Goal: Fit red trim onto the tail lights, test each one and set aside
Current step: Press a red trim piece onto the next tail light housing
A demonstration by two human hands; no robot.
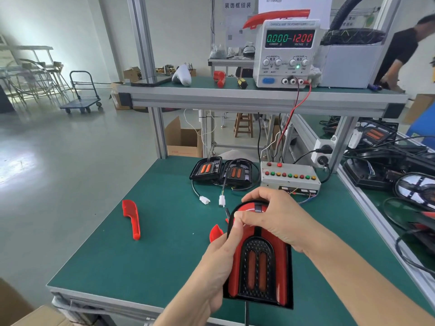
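I see the tail light held over the green bench, its red trim arched across the top. My left hand grips its left edge, thumb curled onto the trim; my right hand clamps over the upper end, fingers wrapped around the far rim. Left of my left hand a loose red trim piece lies flat, and a smaller red piece sits just beside that thumb. Beyond my right hand sit two untrimmed tail lights and a button box. On the shelf above, the power supply reads 0.000 under CURRENT and 12.00 under VOLTAGE. An open cardboard box stands on the floor; I cannot tell its contents.
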